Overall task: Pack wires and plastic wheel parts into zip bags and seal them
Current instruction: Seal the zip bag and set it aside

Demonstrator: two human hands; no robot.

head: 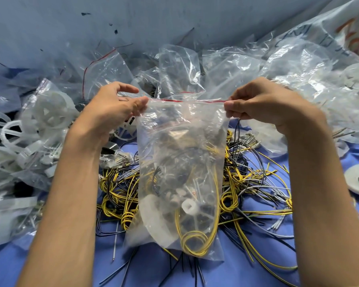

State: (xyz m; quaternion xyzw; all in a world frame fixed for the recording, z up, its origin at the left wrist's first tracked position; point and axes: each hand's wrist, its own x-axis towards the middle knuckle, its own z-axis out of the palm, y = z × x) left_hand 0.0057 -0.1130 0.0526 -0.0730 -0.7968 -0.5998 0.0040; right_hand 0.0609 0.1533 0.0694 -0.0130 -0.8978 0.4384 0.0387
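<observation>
**Sealing the filled zip bag: keep the strip taut and press along it**

The zip bag (180, 162) hangs upright in mid-air at the centre of the view, above the pile of loose wires (247, 172). A yellow wire coil (195, 243) and a white plastic wheel part (190, 208) have settled at its bottom. Its red zip strip (187, 101) is stretched in a nearly straight line between the hands. The left hand (114, 108) pinches the strip's left end between thumb and fingers, and the right hand (261, 102) pinches the right end the same way, with the other fingers curled.

Whether the strip is already pressed shut cannot be told. To close it well, the person would probably keep one end pinched and slide the other thumb and finger along the red line, with the contents kept low and out of the track.

More white plastic wheels (50, 112) lie to the left, crumpled empty bags (178, 67) behind, all on a blue table cover (4, 266).
</observation>
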